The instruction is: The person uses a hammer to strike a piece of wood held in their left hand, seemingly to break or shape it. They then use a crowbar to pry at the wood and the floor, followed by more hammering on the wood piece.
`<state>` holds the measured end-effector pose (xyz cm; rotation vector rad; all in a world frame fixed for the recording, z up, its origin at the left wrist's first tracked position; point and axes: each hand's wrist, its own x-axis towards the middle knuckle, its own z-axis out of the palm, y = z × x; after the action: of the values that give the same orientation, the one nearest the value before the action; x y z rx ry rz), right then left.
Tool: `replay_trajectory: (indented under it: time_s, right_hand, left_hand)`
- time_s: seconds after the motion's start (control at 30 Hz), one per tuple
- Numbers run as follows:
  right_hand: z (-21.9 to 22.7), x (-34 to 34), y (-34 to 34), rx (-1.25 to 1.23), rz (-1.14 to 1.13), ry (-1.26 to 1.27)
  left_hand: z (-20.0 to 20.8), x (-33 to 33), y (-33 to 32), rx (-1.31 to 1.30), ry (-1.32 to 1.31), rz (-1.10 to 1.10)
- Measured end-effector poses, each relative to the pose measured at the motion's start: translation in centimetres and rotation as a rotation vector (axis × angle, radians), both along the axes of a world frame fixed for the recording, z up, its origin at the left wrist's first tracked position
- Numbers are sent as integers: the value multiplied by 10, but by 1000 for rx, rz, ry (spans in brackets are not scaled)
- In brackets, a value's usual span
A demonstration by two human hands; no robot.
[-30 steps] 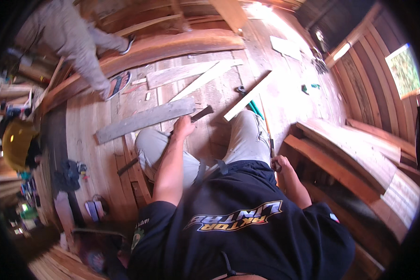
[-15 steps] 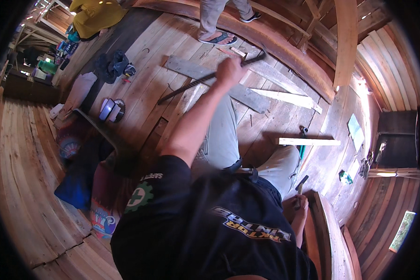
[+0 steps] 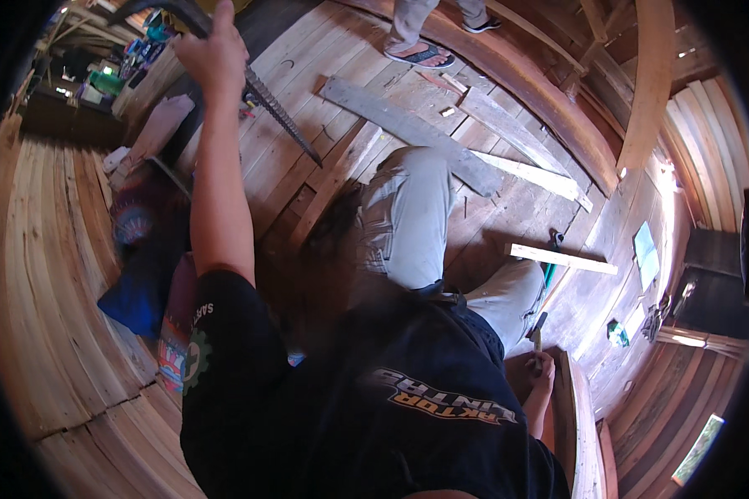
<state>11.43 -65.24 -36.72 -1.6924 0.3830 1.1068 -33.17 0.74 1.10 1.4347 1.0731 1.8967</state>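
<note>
Raised at the upper left, my left hand [image 3: 215, 60] is wrapped round a ribbed steel crowbar [image 3: 276, 112]. Its hooked end reaches past the hand toward the top left edge, and its thin end points down over the floorboards. Low on the right, beside my bent leg, my right hand [image 3: 543, 368] grips a hammer [image 3: 538, 330] by its handle, head up. A pale wooden batten [image 3: 562, 258] lies by my right knee, across a green-handled tool [image 3: 549, 274] that is partly covered.
A grey plank [image 3: 408, 129] and pale boards [image 3: 516, 129] lie ahead on the floor. Another person's sandalled foot [image 3: 424, 56] stands beyond, near a curved timber beam [image 3: 549, 108]. A floor gap [image 3: 301, 200] shows left of my knee. Stacked boards [image 3: 66, 291] line the left.
My left hand has swung from the middle to the upper left with the crowbar, whose hooked end now points left. My right hand still holds the hammer in about the same place.
</note>
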Motion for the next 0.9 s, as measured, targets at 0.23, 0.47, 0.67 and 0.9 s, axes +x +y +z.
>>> replay_trajectory:
  time_s: [0.23,0.47,0.67,0.9]
  right_hand:
    - [46,-39,28,155,347,-572]
    - [6,26,1,-87,489,-671]
    - [8,40,32,-360,244,-649]
    - [-43,32,30,-617,167,-787]
  left_hand:
    - [66,-24,-38,-49,9,-348]
    - [26,23,-38,-166,-128,-653]
    - [-21,45,-48,-306,-101,-703]
    - [-23,60,-55,-328,-35,-605]
